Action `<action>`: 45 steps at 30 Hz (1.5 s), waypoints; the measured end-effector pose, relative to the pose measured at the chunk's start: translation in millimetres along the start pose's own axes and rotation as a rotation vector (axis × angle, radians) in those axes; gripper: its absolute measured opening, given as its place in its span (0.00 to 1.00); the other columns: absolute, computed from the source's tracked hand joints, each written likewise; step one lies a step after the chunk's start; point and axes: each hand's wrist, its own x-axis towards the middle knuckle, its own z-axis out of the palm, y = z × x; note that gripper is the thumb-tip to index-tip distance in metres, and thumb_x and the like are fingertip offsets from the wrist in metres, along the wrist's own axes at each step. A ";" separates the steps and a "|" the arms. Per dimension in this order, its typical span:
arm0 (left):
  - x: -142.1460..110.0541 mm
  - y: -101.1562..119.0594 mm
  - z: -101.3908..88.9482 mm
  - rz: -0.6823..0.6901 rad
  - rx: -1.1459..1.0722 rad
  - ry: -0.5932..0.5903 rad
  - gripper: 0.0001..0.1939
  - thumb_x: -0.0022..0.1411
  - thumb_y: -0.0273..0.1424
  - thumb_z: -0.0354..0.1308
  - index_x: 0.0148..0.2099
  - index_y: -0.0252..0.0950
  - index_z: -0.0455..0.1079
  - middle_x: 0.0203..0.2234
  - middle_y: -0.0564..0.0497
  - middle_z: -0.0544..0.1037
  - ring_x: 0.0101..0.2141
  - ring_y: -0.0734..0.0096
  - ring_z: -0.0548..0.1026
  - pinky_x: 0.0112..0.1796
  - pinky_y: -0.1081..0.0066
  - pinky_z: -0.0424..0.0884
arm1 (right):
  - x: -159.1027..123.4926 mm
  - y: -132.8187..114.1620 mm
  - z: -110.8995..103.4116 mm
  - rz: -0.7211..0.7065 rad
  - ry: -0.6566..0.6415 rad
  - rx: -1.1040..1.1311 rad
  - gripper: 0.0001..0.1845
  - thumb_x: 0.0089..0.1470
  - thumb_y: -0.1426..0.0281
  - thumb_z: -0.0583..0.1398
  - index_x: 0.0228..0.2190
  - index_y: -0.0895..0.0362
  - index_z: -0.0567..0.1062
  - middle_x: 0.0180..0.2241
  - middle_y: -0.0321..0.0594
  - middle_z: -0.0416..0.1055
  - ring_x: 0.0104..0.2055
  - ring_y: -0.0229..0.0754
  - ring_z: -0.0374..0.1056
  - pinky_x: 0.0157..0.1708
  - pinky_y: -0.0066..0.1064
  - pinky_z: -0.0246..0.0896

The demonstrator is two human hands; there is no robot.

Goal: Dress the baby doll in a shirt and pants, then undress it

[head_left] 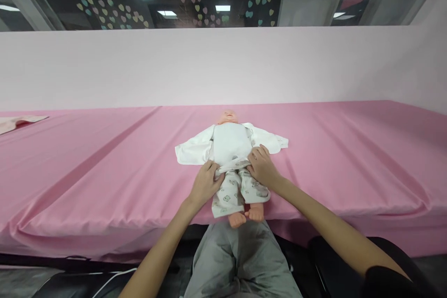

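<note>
A baby doll point(228, 117) lies on its back on the pink-covered table, its head away from me and its bare feet at the front edge. It wears a white long-sleeved top point(230, 142) with the sleeves spread out to both sides. Patterned white pants point(228, 193) cover its legs. My left hand point(206, 181) is closed on the pants' waistband at the left side. On the right side, my right hand point(262, 165) grips the same waistband, fingers curled over it. The doll's hands do not show.
The pink sheet point(104, 163) has long creases and hangs over the table's front edge. A light cloth point(19, 123) lies at the far left. Behind the table stands a white wall point(209, 65) below a dark window. A white cable point(113, 281) runs at the lower left.
</note>
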 end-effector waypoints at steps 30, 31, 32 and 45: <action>-50.9 61.3 -20.6 -0.095 0.026 -0.293 0.59 0.41 0.45 0.63 0.66 0.32 0.32 0.60 0.33 0.48 0.57 0.41 0.53 0.50 0.51 0.60 | -58.7 -35.9 -42.6 0.257 -0.326 0.490 0.65 0.23 0.59 0.68 0.59 0.69 0.47 0.55 0.62 0.52 0.59 0.64 0.46 0.57 0.56 0.37; -49.1 61.3 -21.9 -0.093 0.035 -0.305 0.59 0.41 0.46 0.62 0.66 0.31 0.32 0.61 0.33 0.48 0.57 0.41 0.54 0.50 0.52 0.60 | -59.4 -37.2 -42.0 0.261 -0.296 0.517 0.61 0.24 0.60 0.67 0.58 0.68 0.50 0.54 0.60 0.55 0.57 0.62 0.49 0.56 0.54 0.42; -47.1 60.8 -23.4 -0.091 0.039 -0.319 0.59 0.41 0.46 0.62 0.66 0.32 0.32 0.60 0.34 0.49 0.57 0.42 0.55 0.49 0.53 0.60 | -60.2 -38.1 -41.4 0.267 -0.275 0.552 0.57 0.26 0.62 0.67 0.57 0.66 0.52 0.53 0.58 0.57 0.56 0.61 0.52 0.54 0.51 0.47; -37.2 39.6 7.4 -0.007 0.112 -0.026 0.14 0.52 0.28 0.54 0.43 0.38 0.67 0.35 0.47 0.77 0.37 0.59 0.74 0.42 0.59 0.61 | -72.3 -46.7 -19.3 0.310 -0.011 0.503 0.30 0.40 0.82 0.49 0.46 0.56 0.68 0.42 0.43 0.72 0.41 0.47 0.68 0.40 0.39 0.64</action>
